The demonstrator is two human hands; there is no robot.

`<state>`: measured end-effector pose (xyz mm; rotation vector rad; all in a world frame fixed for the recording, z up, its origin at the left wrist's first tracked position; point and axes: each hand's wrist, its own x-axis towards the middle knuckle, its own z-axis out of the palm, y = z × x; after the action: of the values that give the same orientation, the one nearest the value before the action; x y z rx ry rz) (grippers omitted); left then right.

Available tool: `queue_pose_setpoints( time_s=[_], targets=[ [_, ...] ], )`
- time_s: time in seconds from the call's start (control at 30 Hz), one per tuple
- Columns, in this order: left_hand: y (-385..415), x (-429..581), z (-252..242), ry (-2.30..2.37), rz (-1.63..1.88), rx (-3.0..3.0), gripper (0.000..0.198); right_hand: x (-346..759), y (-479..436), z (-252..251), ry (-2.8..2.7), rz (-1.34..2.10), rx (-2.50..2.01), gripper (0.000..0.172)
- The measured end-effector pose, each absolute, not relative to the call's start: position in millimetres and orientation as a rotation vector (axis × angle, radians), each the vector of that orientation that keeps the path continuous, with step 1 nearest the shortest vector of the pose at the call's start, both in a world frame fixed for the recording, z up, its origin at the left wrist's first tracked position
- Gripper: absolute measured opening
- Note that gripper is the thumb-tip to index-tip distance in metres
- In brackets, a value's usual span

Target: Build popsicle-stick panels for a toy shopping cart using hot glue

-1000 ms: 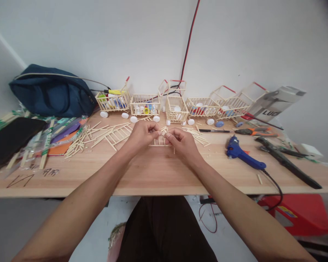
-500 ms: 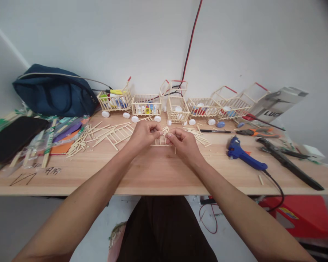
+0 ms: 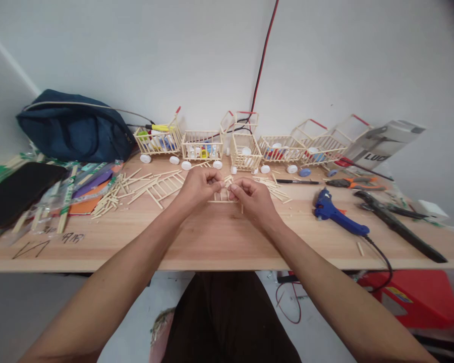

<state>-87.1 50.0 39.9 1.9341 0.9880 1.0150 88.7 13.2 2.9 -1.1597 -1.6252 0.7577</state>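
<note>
Near the middle of the wooden table (image 3: 212,247), my left hand (image 3: 201,187) and my right hand (image 3: 252,197) meet over a small frame of pale sticks (image 3: 222,201). The fingers of both hands are pinched together at the frame's upper part, the fingertips almost touching. Exactly which stick each one grips is too small to tell. Left of my left hand lies a ladder-like stick piece (image 3: 164,187), with a pile of loose sticks (image 3: 111,199) beyond it. More short sticks (image 3: 275,190) lie beside my right hand.
Small stick carts (image 3: 245,151) with white or blue wheels line the wall. At right are a blue glue gun (image 3: 338,216), pliers (image 3: 357,183), a black-handled tool (image 3: 404,229) and a pen (image 3: 297,181). A dark blue bag (image 3: 79,126) and black phone-like slab (image 3: 20,191) are at left.
</note>
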Motion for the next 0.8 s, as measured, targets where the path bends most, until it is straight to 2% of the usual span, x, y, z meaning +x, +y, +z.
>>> queue_pose_setpoints(
  time_s=[0.47, 0.8],
  targets=[
    [55.2, -89.3, 35.6, 1.052, 1.025, 1.947, 0.014, 84.8, 16.4, 5.0, -1.6, 0.813, -1.113, 0.025],
    [55.8, -88.2, 35.9, 1.048, 1.054, 1.918, 0.013, 86.3, 17.6, 0.1, -1.531, 0.896, -1.117, 0.047]
  ],
)
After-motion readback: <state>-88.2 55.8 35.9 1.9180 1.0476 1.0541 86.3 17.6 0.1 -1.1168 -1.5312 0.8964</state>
